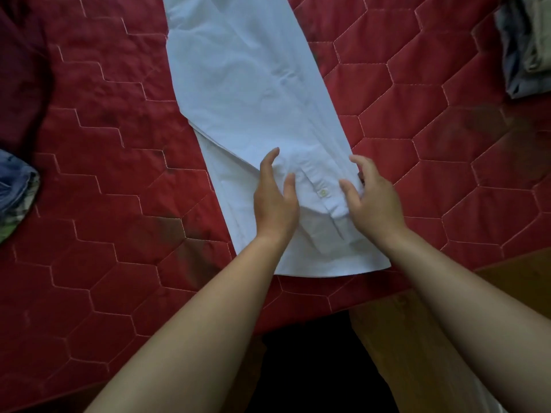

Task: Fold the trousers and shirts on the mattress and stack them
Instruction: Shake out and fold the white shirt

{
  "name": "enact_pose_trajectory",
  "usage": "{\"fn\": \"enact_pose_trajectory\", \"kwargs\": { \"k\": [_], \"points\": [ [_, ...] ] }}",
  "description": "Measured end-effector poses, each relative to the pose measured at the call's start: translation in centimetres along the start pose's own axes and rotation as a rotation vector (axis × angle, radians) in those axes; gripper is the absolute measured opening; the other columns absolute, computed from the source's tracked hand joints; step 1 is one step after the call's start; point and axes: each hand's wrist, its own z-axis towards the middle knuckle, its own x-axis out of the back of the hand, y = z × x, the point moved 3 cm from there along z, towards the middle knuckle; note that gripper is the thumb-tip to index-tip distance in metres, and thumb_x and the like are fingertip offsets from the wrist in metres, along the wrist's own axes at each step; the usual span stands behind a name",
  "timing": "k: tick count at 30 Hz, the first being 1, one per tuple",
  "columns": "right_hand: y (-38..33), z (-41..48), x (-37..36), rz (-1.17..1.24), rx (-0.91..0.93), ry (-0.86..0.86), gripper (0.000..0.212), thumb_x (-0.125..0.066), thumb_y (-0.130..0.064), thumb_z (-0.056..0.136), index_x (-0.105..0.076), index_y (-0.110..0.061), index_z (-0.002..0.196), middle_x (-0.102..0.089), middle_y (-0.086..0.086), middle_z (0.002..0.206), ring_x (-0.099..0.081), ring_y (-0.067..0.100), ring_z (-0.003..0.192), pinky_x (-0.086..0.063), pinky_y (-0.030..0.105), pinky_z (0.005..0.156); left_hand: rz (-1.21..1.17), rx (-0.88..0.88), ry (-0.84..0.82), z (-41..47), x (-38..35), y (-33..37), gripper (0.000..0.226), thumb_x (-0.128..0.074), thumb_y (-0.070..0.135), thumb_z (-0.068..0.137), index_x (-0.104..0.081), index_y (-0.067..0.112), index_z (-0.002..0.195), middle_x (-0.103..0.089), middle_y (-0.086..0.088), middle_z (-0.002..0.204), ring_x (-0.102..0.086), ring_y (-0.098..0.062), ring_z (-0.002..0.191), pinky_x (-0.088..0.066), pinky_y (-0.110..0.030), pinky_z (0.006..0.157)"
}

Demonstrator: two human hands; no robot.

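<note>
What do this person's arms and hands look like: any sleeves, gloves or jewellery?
The left forearm and right forearm are bare as far as the picture reaches, with no sleeve in view. The left hand and right hand are ungloved, and no ring, watch or bracelet shows on the fingers or wrists. No tattoos or other markings are visible.

One pale shirt (pixel 253 84) lies on one red quilted mattress (pixel 417 174), with two hands over it: one left hand (pixel 275 204) and one right hand (pixel 372 201). One button (pixel 323 192) shows. One maroon garment (pixel 21 70) and one denim bundle (pixel 15 186) sit at left. One clothes pile (pixel 524 46) of at least two garments sits at upper right.
</note>
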Motion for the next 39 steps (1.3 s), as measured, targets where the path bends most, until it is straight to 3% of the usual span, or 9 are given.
{"fn": "enact_pose_trajectory", "kwargs": {
  "k": [4,9,12,18,21,23,28,32,39],
  "points": [
    [0.0,-3.0,-0.8,-0.069,-0.03,-0.117,0.045,-0.056,-0.026,0.091,-0.043,-0.016,0.133,-0.056,0.005,0.097,-0.057,0.03,0.091,-0.034,0.03,0.067,0.246,0.011,-0.132,-1.9,2.5,-2.2,0.045,-0.052,0.023,0.094,-0.037,0.028,0.136,-0.055,-0.005,0.119,-0.059,-0.022,0.088,-0.041,-0.013,0.071],
    [0.9,-2.2,-0.8,-0.162,-0.098,-0.042,0.059,-0.065,-0.031,0.085,-0.042,-0.01,0.135,-0.045,0.011,0.127,-0.045,0.03,0.117,-0.039,0.045,0.093,0.527,0.082,-0.047,-1.5,6.0,-5.2,0.051,-0.059,0.025,0.088,-0.042,0.022,0.136,-0.039,-0.009,0.13,-0.044,-0.025,0.116,-0.04,-0.038,0.096],
    [0.7,-1.5,-1.0,-0.164,-0.091,-0.006,0.063,-0.066,-0.035,0.082,-0.041,-0.011,0.135,-0.04,0.011,0.131,-0.04,0.03,0.121,-0.038,0.047,0.093,0.538,0.181,0.042,-1.3,7.2,-6.3,0.06,-0.062,0.027,0.086,-0.037,0.023,0.14,-0.032,-0.012,0.135,-0.038,-0.031,0.121,-0.037,-0.038,0.097],
    [0.7,-2.1,-1.6,-0.055,-0.163,-0.175,0.078,-0.067,-0.035,0.082,-0.023,-0.025,0.146,-0.039,0.006,0.142,-0.044,0.027,0.123,-0.037,0.033,0.095,0.344,0.216,-0.207,-2.1,6.1,-6.3,0.07,-0.055,0.021,0.091,-0.017,0.036,0.147,-0.053,-0.01,0.123,-0.055,-0.023,0.107,-0.04,-0.027,0.085],
    [-1.1,-2.1,0.4,0.033,-0.075,-0.156,0.069,-0.066,-0.025,0.082,-0.03,-0.035,0.14,-0.062,0.002,0.121,-0.064,0.018,0.087,-0.044,0.027,0.078,0.188,0.136,-0.263,-2.2,6.2,-3.6,0.058,-0.052,0.018,0.092,-0.029,0.039,0.142,-0.055,0.011,0.112,-0.054,0.002,0.093,-0.041,-0.018,0.085],
    [-3.2,-1.6,2.6,0.061,-0.004,-0.125,0.062,-0.066,-0.025,0.08,-0.038,-0.043,0.132,-0.067,0.006,0.086,-0.059,0.01,0.059,-0.046,0.031,0.063,0.094,0.062,-0.22,-1.5,7.1,-1.1,0.042,-0.052,0.018,0.092,-0.047,0.035,0.13,-0.061,0.006,0.111,-0.057,-0.005,0.094,-0.045,-0.021,0.084],
    [-9.4,3.6,8.6,0.211,0.049,-0.041,0.046,-0.07,-0.025,0.077,-0.053,-0.046,0.114,-0.067,-0.004,0.089,-0.061,0.011,0.078,-0.05,0.027,0.071,-0.13,0.079,-0.026,2.9,11.2,6.1,0.015,-0.058,0.01,0.09,-0.069,0.021,0.093,-0.06,0.015,0.066,-0.05,0.002,0.056,-0.04,-0.015,0.055],
    [-14.1,11.9,10.4,0.245,0.087,-0.012,0.037,-0.069,-0.025,0.077,-0.057,-0.038,0.109,-0.061,-0.024,0.089,-0.057,-0.006,0.082,-0.045,0.016,0.075,-0.253,0.136,0.121,9.5,14.1,10.0,0.014,-0.057,0.006,0.09,-0.068,0.012,0.096,-0.062,0.009,0.079,-0.054,0.01,0.061,-0.042,-0.006,0.06],
    [-18.9,29.1,5.0,0.338,-0.013,-0.079,0.067,-0.053,-0.042,0.091,-0.023,-0.021,0.146,-0.053,0.002,0.127,-0.052,0.014,0.111,-0.039,0.028,0.095,-0.349,0.109,0.295,23.6,15.2,9.4,0.051,-0.048,0.028,0.095,-0.031,0.029,0.144,-0.055,0.003,0.122,-0.057,-0.001,0.097,-0.046,-0.02,0.085]
  ]
}}
